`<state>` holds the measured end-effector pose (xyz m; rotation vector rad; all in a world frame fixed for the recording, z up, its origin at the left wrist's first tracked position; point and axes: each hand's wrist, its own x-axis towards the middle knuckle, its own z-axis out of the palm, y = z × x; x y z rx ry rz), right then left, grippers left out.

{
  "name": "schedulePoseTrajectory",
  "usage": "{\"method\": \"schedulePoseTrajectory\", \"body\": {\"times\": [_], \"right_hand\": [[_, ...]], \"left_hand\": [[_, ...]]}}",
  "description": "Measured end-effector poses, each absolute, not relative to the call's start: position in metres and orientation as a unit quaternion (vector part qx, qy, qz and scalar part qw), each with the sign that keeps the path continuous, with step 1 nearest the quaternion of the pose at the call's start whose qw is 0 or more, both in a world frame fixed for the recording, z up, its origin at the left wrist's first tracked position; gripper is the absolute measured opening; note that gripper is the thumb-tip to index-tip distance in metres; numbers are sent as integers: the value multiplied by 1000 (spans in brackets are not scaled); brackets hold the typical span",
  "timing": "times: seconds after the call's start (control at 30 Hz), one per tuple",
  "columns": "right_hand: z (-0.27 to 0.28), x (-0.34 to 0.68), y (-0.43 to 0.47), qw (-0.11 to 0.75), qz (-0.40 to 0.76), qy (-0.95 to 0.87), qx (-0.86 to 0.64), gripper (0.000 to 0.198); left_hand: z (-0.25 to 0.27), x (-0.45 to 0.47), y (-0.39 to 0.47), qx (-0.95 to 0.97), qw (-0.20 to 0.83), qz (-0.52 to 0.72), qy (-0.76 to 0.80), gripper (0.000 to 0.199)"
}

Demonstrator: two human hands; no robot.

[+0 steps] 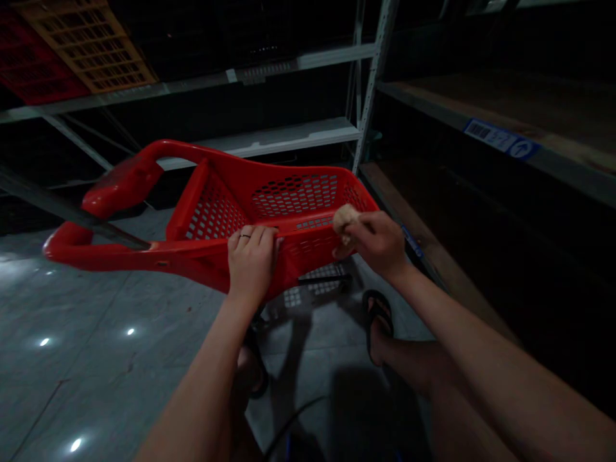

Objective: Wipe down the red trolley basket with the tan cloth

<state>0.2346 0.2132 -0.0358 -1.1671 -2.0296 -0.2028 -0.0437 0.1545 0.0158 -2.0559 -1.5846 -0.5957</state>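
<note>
A red plastic shopping cart (212,255) stands in front of me, its handle end to the left. My left hand (251,260) is wrapped over the near rim of its basket, with a ring on one finger. Near the basket's right end, my right hand (380,240) is closed on a crumpled beige cloth (344,218). Part of the cloth lies over the near rim and some hangs down outside it. My fingers partly hide the cloth.
Behind the cart runs a metal shelf rack (308,135) with an orange crate (96,45) and a red crate (33,58). To the right is another shelf with a blue label (500,138). A grey pole (72,208) crosses the cart's handle. My sandalled foot (378,314) is on the tiled floor (106,333).
</note>
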Motion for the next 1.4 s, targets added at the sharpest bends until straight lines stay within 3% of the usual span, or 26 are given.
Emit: {"method": "schedulePoseTrajectory", "body": {"times": [0.1,0.2,0.3,0.57,0.67,0.73,0.83,1.03,1.17,1.4], "right_hand": [[-24,226,217,453,-109,-705,-535,29],[-25,205,219,444,-84,-713,-537,44],[-25,178,216,432,-54,-745,-505,46],[1,104,176,469,41,-773,-424,47],[15,69,161,462,101,-794,-383,48],[26,45,154,457,138,-804,-354,50],[48,8,146,480,179,-793,-330,53],[85,-56,143,528,235,-773,-260,60],[73,-58,144,509,250,-765,-306,57],[39,-8,141,442,166,-810,-349,35]], "left_hand": [[15,-40,155,-747,228,-214,-587,25],[16,-36,153,-760,218,-219,-572,24],[22,-40,148,-783,213,-254,-526,26],[56,-108,107,-589,351,-487,-541,33],[62,-133,98,-496,345,-565,-561,46],[61,-146,98,-500,309,-569,-575,52],[54,-162,104,-549,264,-532,-588,42],[46,-176,109,-553,276,-538,-573,33],[46,-178,107,-573,265,-537,-560,33],[49,-164,101,-557,264,-538,-575,30]]}}
